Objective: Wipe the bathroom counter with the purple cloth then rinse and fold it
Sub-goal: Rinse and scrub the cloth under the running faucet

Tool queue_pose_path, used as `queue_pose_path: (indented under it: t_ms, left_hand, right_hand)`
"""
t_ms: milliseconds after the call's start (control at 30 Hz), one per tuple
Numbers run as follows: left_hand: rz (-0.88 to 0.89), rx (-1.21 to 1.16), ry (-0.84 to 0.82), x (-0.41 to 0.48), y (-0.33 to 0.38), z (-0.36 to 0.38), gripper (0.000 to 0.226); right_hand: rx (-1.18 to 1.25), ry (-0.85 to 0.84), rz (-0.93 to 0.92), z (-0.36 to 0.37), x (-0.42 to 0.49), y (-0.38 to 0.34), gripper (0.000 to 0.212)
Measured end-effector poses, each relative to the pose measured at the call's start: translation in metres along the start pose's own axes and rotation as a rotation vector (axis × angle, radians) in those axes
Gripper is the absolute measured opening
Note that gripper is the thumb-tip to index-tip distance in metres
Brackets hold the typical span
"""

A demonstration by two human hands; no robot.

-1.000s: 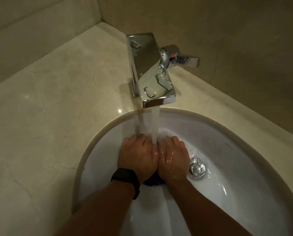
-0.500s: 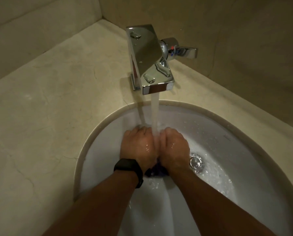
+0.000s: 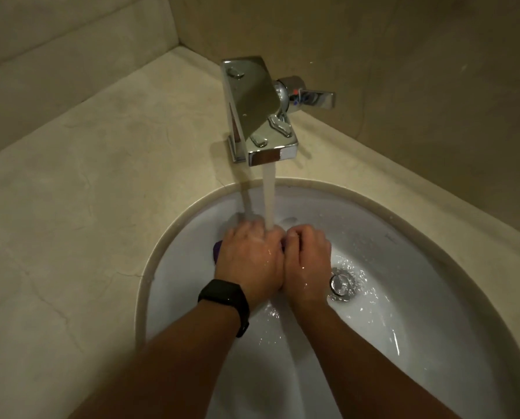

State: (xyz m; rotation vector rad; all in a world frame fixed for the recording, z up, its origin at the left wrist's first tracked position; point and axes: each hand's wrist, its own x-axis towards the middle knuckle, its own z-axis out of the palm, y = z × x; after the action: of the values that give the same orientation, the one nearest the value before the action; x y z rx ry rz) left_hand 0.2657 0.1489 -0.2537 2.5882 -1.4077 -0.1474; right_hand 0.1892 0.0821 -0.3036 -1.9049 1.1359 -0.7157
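Observation:
Both of my hands are side by side in the white sink (image 3: 434,297), under the running water. My left hand (image 3: 248,258) and my right hand (image 3: 307,261) curl over the purple cloth (image 3: 216,251) and grip it. Only a small purple edge shows at the left of my left hand; the rest of the cloth is hidden beneath the hands. The stream from the chrome faucet (image 3: 258,116) lands on my left hand's knuckles, between the two hands.
The beige marble counter (image 3: 71,222) spreads to the left and behind the sink, meeting tiled walls at the corner. The faucet lever (image 3: 316,98) points right. A chrome drain (image 3: 340,284) sits just right of my right hand. A black band is on my left wrist.
The dark cloth showed below the hands, between the wrists, before; now a purple edge shows left of my left hand. The hands stay together under the stream.

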Motion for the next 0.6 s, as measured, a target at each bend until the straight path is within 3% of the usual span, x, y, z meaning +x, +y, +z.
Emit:
queue_pose_path:
  t_ms: [167,333,433,533,600]
  left_hand:
    - [0.037,-0.020,-0.007,-0.004,-0.009,0.006,0.036]
    - [-0.013,-0.025,0.005,0.001,-0.014,0.012,0.040]
    - [-0.053,-0.002,0.014,0.006,-0.013,0.016,0.050]
    - [-0.057,0.078,-0.010,0.008,-0.016,0.026,0.038]
    - [-0.060,0.090,-0.041,0.009,-0.017,0.029,0.037]
  right_hand:
    - [-0.227,-0.199,-0.109,0.006,0.004,0.003,0.053]
    - [-0.213,-0.166,0.011,0.004,0.009,-0.008,0.066]
    - [-0.310,-0.213,-0.037,0.006,0.016,-0.010,0.061]
    - [-0.408,-0.231,-0.048,0.007,0.020,-0.011,0.058]
    - [-0.604,-0.314,-0.080,0.006,0.024,-0.012,0.035]
